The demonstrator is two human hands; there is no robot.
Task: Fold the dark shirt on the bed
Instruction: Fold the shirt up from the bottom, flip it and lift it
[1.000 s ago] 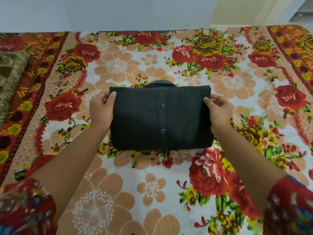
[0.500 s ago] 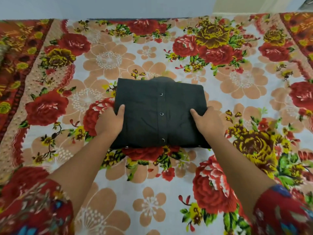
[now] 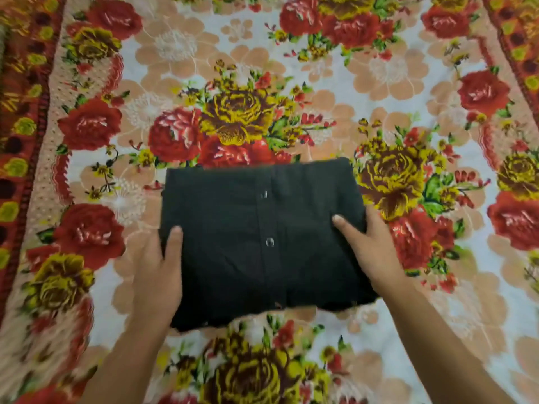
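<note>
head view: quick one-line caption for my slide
Left hand and right hand grip the sides of a folded dark shirt on a floral bedsheet.

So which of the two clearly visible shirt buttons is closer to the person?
The lower button, roughly at the middle of the dark shirt; the upper button sits nearer its far edge.

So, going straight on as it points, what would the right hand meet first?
The dark shirt itself: the right hand grips its right edge, pointing up-left over the cloth; beyond the far edge, only floral bedsheet, apparently.
</note>
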